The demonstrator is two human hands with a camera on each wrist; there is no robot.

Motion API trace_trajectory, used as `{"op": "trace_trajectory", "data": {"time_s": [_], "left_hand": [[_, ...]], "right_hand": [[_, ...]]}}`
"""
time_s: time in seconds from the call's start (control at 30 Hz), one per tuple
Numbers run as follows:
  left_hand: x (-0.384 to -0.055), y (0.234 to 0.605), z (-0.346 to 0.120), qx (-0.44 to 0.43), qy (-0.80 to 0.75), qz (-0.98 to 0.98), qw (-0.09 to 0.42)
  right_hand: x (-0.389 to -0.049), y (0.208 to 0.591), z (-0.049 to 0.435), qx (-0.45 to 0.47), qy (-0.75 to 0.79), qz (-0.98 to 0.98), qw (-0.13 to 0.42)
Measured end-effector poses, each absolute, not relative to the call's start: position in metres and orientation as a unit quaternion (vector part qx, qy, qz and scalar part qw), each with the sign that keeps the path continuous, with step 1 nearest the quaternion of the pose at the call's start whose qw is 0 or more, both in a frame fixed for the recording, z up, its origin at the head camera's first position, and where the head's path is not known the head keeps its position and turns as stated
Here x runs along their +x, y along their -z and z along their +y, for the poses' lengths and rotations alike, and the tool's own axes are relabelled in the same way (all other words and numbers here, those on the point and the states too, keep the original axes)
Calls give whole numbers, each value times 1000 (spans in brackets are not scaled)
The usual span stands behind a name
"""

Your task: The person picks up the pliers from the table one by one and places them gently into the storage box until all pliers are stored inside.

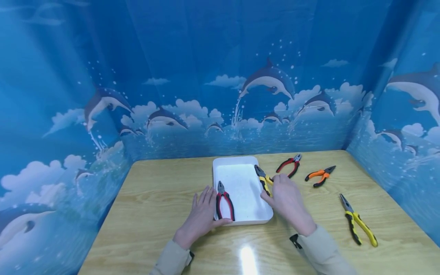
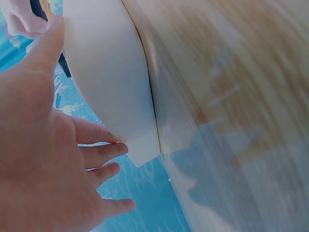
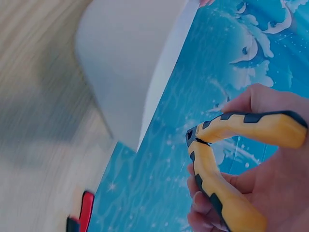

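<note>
A white tray (image 1: 240, 210) sits on the wooden table, and red-and-black pliers (image 1: 225, 198) lie in its left part, jaws pointing away. My left hand (image 1: 204, 212) touches the tray's left side with its fingers extended, the thumb along the front rim. In the left wrist view those fingers (image 2: 104, 153) reach along the tray's outer wall (image 2: 108, 72). My right hand (image 1: 287, 196) holds yellow-and-black pliers (image 1: 264, 181) by the handles over the tray's right rim. The right wrist view shows their handles (image 3: 219, 186) spread apart within that hand.
To the right on the table (image 1: 165, 183) lie another red-and-black pair of pliers (image 1: 290, 166), an orange-and-black pair (image 1: 321, 175) and yellow-and-black long-nose pliers (image 1: 357, 221). A blue curtain with dolphins (image 1: 206, 76) encloses the table's back and sides.
</note>
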State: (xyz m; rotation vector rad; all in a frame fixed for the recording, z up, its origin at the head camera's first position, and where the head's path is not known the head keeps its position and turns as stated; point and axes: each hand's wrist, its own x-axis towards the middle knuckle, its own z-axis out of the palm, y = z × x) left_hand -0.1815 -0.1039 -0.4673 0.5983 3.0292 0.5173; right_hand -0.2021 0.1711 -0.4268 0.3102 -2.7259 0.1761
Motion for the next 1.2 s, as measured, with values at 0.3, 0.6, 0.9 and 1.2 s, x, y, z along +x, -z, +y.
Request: {"op": "trace_trajectory", "data": {"time_s": [0.3, 0.6, 0.9, 1.2], "left_hand": [[-183, 470, -103, 186, -155, 970, 5], [-182, 469, -104, 193, -143, 971, -5], [-181, 469, -103, 197, -140, 970, -10], [-181, 469, -104, 199, -144, 969, -15]], "right_hand": [[-212, 431, 135, 117, -76, -979, 150], [-218, 444, 113, 123, -54, -989, 60], [-220, 456, 105, 123, -27, -991, 33], [-219, 462, 101, 118, -7, -993, 27]]}}
